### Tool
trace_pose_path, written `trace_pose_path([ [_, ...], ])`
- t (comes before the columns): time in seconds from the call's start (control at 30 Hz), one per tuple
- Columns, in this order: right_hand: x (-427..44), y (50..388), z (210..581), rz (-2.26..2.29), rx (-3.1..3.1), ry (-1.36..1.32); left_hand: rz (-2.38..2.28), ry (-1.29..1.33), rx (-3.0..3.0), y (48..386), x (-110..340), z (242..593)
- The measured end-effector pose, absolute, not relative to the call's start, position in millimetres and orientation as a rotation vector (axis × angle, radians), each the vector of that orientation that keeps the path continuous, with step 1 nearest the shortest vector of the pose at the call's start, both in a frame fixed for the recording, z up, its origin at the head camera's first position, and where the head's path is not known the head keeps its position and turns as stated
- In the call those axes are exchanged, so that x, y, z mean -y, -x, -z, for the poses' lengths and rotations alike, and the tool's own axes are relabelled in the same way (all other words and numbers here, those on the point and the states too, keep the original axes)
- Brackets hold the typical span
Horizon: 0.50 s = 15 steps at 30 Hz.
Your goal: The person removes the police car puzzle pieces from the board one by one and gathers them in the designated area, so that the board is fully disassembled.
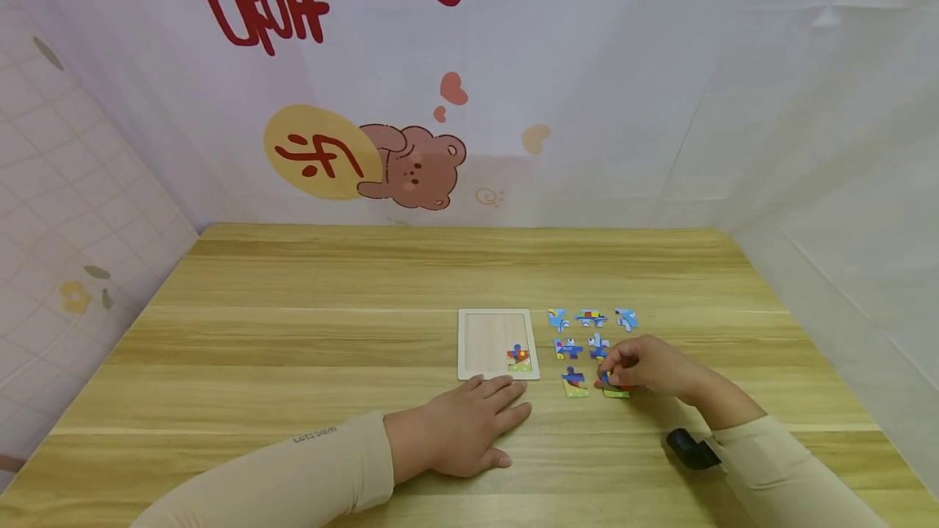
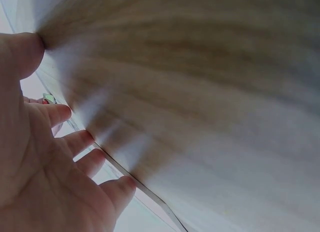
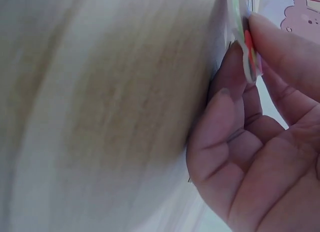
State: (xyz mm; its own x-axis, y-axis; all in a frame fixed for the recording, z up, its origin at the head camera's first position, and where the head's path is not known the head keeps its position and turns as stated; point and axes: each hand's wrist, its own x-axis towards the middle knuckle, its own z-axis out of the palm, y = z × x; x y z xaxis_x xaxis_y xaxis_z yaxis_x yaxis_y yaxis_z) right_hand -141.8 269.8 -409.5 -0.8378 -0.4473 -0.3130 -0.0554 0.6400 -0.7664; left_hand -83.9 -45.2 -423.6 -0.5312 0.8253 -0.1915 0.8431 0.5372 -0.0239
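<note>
My right hand (image 1: 656,369) pinches a jigsaw puzzle piece (image 1: 616,391) between thumb and fingers, at the lower right of the loose pieces. In the right wrist view, the piece (image 3: 248,49) stands tilted up from the tabletop, its red and green print partly hidden. My left hand (image 1: 475,429) lies palm down on the table, fingers straight, with fingertips at the near edge of a white-rimmed puzzle tray (image 1: 461,345). One colourful piece (image 1: 519,360) sits in the tray's near right corner. In the left wrist view, the fingers (image 2: 77,142) reach the tray's edge.
Several loose puzzle pieces lie right of the tray, among them a blue one (image 1: 558,319) at the back and a green-bottomed one (image 1: 575,384) nearer me. A black device (image 1: 693,450) is by my right wrist. A printed cloth wall (image 1: 587,178) borders the wooden table (image 1: 293,308).
</note>
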Motion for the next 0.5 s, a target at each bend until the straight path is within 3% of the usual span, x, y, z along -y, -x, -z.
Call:
trace_pose_path([
  [0.5,-263.3,139.9,411.2,1.016,-2.513,0.431,0.181,-1.426,-2.617,84.1,44.7,425.0],
])
